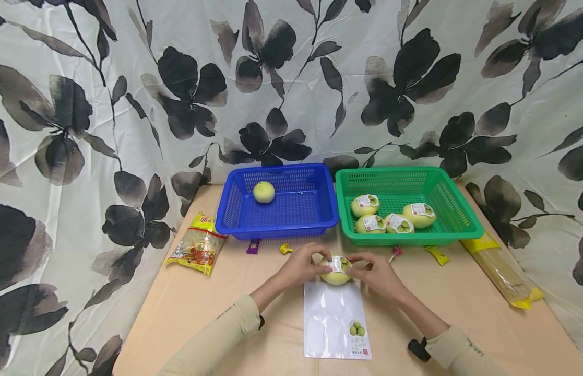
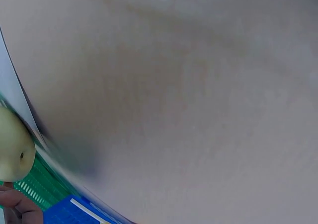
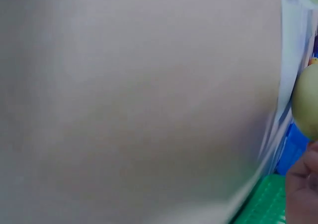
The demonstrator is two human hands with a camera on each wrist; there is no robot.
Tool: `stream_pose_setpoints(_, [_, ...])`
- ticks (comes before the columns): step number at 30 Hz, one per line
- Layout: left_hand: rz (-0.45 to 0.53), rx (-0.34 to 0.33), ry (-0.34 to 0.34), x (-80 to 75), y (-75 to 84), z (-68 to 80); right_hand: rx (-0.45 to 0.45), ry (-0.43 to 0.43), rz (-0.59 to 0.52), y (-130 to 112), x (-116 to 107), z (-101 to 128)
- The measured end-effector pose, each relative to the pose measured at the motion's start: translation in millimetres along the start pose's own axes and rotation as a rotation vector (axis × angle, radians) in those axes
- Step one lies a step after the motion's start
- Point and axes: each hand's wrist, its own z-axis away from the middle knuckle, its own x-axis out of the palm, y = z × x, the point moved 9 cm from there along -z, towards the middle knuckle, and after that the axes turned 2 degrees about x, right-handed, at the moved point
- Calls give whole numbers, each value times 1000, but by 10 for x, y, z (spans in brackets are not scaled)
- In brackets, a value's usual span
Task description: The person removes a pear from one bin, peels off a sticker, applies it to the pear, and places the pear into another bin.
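Yellow-green fruit (image 1: 335,273) with sticker (image 1: 337,263) — pinched between both curled hands.

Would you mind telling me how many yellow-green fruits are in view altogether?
5. One bare fruit lies in the blue basket, three labelled fruits lie in the green basket, and one fruit sits between both hands. A fourth may hide there.
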Motion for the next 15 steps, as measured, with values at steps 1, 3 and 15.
stream_pose_setpoints(1, [1,-1,1,-1,-3,2,-4,-27,-6,15,16,-4])
stream_pose_setpoints(3, [2,-6,3,-2,-10,5,-20,-81,-26,39,47,-7])
stream_pose_setpoints(15, [4,-9,1,-9,-37,36,-73,-216,-10,93,230,-79])
